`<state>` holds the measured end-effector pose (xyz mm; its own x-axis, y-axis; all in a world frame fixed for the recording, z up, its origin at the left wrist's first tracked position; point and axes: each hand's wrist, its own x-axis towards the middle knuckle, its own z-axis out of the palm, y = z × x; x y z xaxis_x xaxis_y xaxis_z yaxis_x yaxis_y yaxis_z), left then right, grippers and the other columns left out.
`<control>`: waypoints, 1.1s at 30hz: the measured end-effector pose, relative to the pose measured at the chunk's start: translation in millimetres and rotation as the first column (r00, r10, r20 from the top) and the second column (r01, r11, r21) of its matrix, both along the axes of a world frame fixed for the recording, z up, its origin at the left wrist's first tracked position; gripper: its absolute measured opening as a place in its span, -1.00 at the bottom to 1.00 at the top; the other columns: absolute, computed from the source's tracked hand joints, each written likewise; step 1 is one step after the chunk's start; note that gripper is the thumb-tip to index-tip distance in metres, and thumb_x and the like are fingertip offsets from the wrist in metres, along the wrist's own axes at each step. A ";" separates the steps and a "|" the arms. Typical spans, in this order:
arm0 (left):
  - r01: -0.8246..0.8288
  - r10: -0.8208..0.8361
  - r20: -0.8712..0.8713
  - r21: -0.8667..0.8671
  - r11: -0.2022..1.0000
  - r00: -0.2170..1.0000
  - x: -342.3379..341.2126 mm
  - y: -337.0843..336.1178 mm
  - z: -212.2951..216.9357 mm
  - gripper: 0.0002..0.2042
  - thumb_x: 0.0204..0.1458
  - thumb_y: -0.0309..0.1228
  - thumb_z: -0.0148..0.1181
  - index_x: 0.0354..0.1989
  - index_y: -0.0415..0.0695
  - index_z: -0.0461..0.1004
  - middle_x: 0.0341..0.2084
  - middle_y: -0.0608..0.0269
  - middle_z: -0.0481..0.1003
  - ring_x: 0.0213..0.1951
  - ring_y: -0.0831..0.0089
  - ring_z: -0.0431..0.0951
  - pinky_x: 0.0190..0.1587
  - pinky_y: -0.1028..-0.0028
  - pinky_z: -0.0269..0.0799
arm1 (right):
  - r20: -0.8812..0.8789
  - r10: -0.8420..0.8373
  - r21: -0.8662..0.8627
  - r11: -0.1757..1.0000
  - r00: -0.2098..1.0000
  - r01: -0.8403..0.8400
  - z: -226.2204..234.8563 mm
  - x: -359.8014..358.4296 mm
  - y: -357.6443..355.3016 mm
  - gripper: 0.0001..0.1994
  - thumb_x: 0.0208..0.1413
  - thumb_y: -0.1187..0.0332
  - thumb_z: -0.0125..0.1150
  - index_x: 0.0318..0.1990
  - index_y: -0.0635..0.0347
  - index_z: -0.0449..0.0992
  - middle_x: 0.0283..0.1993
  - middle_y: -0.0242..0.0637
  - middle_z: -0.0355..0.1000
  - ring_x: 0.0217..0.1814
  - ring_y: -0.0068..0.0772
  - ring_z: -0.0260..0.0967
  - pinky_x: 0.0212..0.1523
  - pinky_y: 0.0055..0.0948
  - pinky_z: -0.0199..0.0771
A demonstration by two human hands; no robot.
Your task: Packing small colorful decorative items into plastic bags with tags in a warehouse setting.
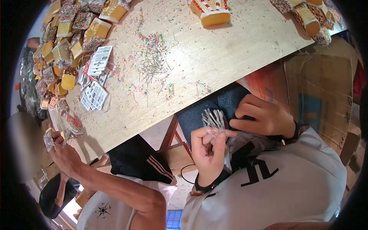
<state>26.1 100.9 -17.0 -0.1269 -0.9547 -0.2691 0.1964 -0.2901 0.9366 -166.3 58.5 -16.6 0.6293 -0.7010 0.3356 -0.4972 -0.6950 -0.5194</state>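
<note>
A bundle of clear, silvery strings (213, 119) stands up from my left hand (209, 151), whose fingers are pinched round its lower end. Beside it, my right hand (264, 117) is curled with the fingertips turned toward the strings; what it holds, if anything, is hidden. Both hands are over my lap, off the table's near edge. On the table (214, 57) lies a loose pile of thin metal hooks (155, 61), with small coloured beads scattered about. To its left are several white printed tags (96, 82) with clear loops.
Sprinkle-covered house-shaped ornaments (65, 42) are heaped at the far left, more (312, 19) at the far right. One yellow ornament (214, 15) sits at the back. At left a co-worker's hand (63, 151) holds an ornament. A cardboard box (322, 96) stands at my right.
</note>
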 end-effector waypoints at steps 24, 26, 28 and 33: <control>0.015 -0.015 0.004 0.074 0.997 1.000 -4.0 0.8 0.9 -0.84 0.17 -0.58 -0.03 -0.15 -0.17 0.16 -0.34 0.04 0.56 -0.54 0.76 0.31 -0.47 0.75 0.20 | 0.135 -0.093 -0.116 0.987 0.986 0.109 -17.9 -4.3 5.4 -0.64 -0.41 0.49 0.25 -0.29 0.24 0.52 -0.36 -0.30 0.27 -0.30 -0.26 0.29 -0.33 -0.41 0.42; -0.033 0.032 0.013 0.076 0.997 0.999 -5.5 1.9 -1.1 -0.83 0.17 -0.57 -0.04 -0.12 -0.17 0.15 -0.31 -0.01 0.55 -0.50 0.66 0.38 -0.42 0.72 0.30 | 0.169 -0.112 -0.149 0.979 0.979 0.138 -17.0 -3.0 5.2 -0.63 -0.46 0.51 0.25 -0.29 0.28 0.53 -0.36 -0.28 0.27 -0.32 -0.25 0.29 -0.38 -0.40 0.41; -0.062 0.059 0.072 0.035 0.997 0.996 -7.5 -0.7 -0.6 -0.83 0.17 -0.56 -0.04 -0.12 -0.17 0.14 -0.31 -0.05 0.55 -0.53 0.66 0.36 -0.43 0.69 0.31 | 0.208 -0.105 -0.191 0.971 0.973 0.146 -22.4 -1.5 4.8 -0.61 -0.49 0.51 0.25 -0.30 0.30 0.54 -0.36 -0.27 0.28 -0.33 -0.25 0.28 -0.41 -0.41 0.39; -0.159 0.171 0.131 -0.099 0.982 0.977 -2.5 -3.2 -6.9 -0.77 0.19 -0.49 -0.05 -0.03 -0.17 0.13 -0.29 -0.08 0.55 -0.62 0.65 0.36 -0.57 0.71 0.21 | 0.318 -0.059 -0.311 0.936 0.946 0.163 -29.5 2.3 3.6 -0.57 -0.59 0.50 0.22 -0.32 0.35 0.58 -0.38 -0.26 0.26 -0.38 -0.26 0.24 -0.48 -0.46 0.32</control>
